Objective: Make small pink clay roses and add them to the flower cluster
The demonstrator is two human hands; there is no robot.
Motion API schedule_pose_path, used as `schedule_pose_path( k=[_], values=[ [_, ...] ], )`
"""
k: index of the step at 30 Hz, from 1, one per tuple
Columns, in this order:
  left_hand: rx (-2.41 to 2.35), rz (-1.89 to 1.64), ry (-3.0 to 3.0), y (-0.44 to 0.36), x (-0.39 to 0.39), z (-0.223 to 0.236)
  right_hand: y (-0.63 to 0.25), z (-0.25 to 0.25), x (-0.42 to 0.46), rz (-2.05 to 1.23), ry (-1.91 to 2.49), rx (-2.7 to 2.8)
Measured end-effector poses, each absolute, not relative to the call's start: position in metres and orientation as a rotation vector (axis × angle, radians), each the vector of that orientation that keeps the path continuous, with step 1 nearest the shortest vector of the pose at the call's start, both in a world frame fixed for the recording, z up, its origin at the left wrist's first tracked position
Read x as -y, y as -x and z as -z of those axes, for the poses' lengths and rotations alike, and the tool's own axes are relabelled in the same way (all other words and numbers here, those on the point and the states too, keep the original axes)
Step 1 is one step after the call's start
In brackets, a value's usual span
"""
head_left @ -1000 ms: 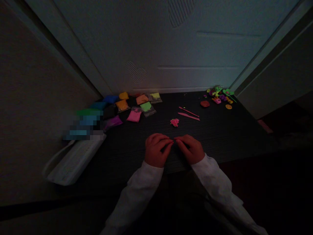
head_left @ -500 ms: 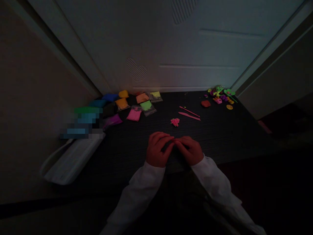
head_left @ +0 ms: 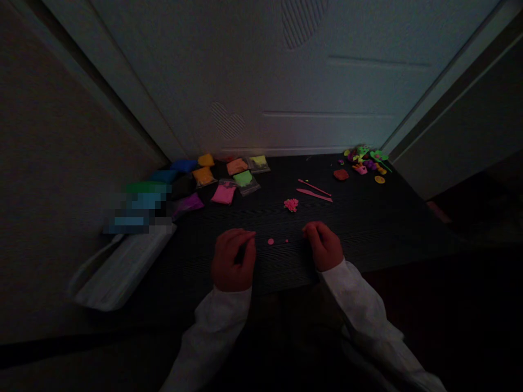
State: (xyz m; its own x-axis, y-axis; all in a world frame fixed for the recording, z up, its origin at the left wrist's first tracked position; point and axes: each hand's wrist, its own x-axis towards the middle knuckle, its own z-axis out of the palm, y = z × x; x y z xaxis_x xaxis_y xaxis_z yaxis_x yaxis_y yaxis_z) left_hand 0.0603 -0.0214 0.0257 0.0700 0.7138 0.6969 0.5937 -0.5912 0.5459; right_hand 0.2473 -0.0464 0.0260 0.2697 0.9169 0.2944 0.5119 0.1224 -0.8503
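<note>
My left hand (head_left: 232,265) rests on the dark table (head_left: 368,228) with its fingers curled; what it holds, if anything, is hidden. Its fingertips lie just left of a small pink clay ball (head_left: 270,241). A tinier pink bit (head_left: 286,240) lies beside that ball. My right hand (head_left: 324,245) sits to the right of both bits, fingers curled loosely, its contents unclear. A cluster of small pink clay balls (head_left: 291,204) lies farther back in the middle.
Two pink modelling tools (head_left: 314,191) lie behind the cluster. Several coloured clay packets (head_left: 224,177) spread at the back left. A white case (head_left: 122,267) sits at the left edge. Small clay figures (head_left: 363,160) and a red lump (head_left: 340,174) stand at the back right, near a white door (head_left: 286,81).
My hands were together in the middle with fingertips touching. They have moved apart, the left one farther left, and two small pink clay bits now lie on the table between them.
</note>
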Motion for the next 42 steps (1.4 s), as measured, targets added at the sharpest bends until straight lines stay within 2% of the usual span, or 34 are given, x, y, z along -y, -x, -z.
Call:
schedule_pose_path(
  k=[15, 24, 32, 42],
  values=[
    [-1.396, -1.525, -2.142, -0.052, 0.02, -0.021, -0.249, -0.016, 0.043, -0.542, 1.528, 1.223],
    [-1.414, -1.49, -2.145, -0.051, 0.019, -0.021, -0.248, -0.015, 0.042, -0.691, 1.332, 1.128],
    [-1.375, -1.521, -2.146, -0.049, 0.019, -0.018, -0.25, -0.018, 0.043, -0.568, 1.416, 1.067],
    [-1.381, -1.513, -2.121, -0.05, 0.019, -0.017, -0.251, -0.023, 0.043, -0.614, 1.426, 0.9]
  ],
)
